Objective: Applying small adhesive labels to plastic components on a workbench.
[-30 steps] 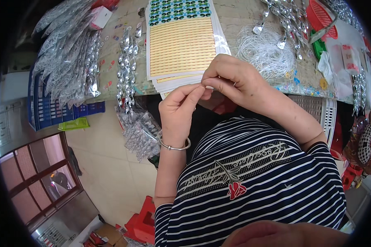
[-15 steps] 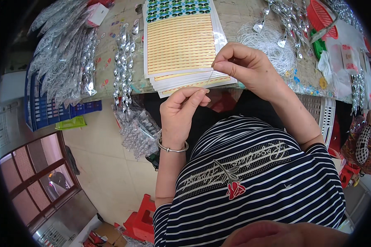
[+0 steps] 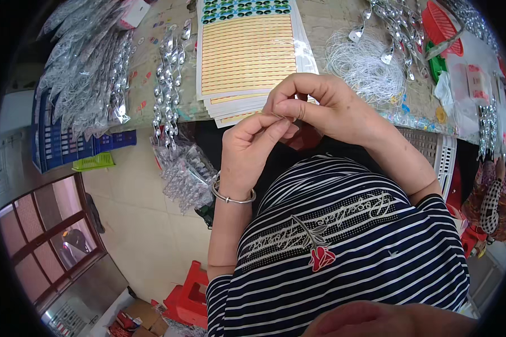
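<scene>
My left hand [image 3: 247, 143] and my right hand [image 3: 331, 109] meet just over the table's near edge, each closed in a pinch. Between their fingertips is a thin pale string, mostly hidden by the fingers now. A metal bangle [image 3: 233, 199] circles my left wrist. Right behind the hands lies a stack of printed sheets [image 3: 247, 56], yellow with thin red lines and rows of green ovals at the top. To the right of the stack rests a tangled heap of white string [image 3: 365, 67].
Twisted silver strips [image 3: 168, 84] lie left of the sheets, more [image 3: 396, 33] at the back right. Plastic-bagged silver pieces [image 3: 84, 73] pile over a blue crate [image 3: 59, 143] at far left. A red basket [image 3: 441, 28] stands far right; a red stool [image 3: 191, 297] is below left.
My right hand has moved down and left until its fingertips meet those of my left hand. The string stretched between them earlier is now mostly hidden.
</scene>
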`<act>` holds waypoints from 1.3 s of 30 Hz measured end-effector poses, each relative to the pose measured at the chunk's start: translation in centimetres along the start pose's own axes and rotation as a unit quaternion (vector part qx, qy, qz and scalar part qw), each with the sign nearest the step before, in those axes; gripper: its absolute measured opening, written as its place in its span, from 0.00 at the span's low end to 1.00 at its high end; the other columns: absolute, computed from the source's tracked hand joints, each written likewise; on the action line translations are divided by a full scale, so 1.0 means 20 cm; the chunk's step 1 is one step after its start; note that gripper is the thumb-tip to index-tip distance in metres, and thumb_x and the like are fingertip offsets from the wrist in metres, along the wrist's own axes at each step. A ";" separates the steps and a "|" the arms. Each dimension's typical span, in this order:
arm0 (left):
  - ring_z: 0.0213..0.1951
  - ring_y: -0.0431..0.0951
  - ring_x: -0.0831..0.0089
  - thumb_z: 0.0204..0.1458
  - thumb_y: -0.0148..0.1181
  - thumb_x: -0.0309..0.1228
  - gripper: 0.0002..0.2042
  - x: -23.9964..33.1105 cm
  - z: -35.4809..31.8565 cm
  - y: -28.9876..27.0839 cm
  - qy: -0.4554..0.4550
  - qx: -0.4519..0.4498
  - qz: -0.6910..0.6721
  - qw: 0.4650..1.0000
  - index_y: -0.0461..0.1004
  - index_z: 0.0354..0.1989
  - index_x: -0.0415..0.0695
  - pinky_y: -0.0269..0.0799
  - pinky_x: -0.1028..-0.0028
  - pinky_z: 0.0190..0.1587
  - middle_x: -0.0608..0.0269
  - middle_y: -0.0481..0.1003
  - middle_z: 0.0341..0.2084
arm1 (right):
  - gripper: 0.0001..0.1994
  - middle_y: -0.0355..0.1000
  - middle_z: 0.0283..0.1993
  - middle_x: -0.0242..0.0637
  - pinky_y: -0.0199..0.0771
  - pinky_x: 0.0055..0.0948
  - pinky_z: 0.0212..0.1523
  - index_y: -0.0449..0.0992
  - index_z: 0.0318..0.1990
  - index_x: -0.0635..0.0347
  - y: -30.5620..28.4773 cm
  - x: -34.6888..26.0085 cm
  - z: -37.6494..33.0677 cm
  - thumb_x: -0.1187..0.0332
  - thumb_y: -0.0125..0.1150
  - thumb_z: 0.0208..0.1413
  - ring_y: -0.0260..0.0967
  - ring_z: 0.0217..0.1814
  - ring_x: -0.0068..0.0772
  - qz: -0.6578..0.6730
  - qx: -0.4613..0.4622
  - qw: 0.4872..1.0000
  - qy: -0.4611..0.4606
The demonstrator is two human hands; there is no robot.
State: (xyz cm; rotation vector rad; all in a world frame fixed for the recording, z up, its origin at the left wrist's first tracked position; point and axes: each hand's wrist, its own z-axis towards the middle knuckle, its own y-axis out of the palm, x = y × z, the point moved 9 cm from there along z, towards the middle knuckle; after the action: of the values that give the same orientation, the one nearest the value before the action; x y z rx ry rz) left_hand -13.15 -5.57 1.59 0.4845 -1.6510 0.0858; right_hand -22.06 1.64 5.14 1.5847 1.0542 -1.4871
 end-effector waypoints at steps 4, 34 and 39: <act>0.33 0.78 0.74 0.55 0.56 0.23 0.07 -0.02 -0.01 0.00 -0.024 0.015 0.004 1.000 0.76 0.39 0.33 0.73 0.78 0.40 0.57 0.79 0.30 | 0.06 0.72 0.33 0.28 0.70 0.17 0.33 0.73 0.36 0.63 0.02 0.04 -0.01 0.70 0.55 0.60 0.67 0.33 0.14 0.036 -0.019 0.998 0.045; 0.18 0.55 0.89 0.53 0.59 0.23 0.08 0.02 -0.01 -0.03 -0.005 0.076 -0.025 0.997 0.77 0.39 0.33 0.46 0.85 0.19 0.72 0.71 0.21 | 0.09 0.71 0.41 0.33 0.68 0.22 0.47 0.78 0.42 0.65 -0.06 0.06 -0.01 0.69 0.55 0.59 0.68 0.44 0.22 0.030 0.034 0.999 -0.025; 0.19 0.58 0.89 0.52 0.59 0.23 0.07 0.00 -0.01 -0.03 0.009 0.066 -0.045 0.997 0.77 0.37 0.33 0.49 0.86 0.21 0.71 0.72 0.21 | 0.08 0.71 0.40 0.33 0.70 0.21 0.44 0.78 0.40 0.65 -0.04 0.04 -0.01 0.70 0.58 0.57 0.69 0.43 0.22 0.018 0.013 0.999 -0.046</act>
State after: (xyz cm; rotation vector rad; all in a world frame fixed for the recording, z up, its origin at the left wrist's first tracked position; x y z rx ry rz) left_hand -12.76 -6.10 1.49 0.6562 -1.6110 0.1336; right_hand -22.78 2.28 4.45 1.5311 0.9538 -1.5403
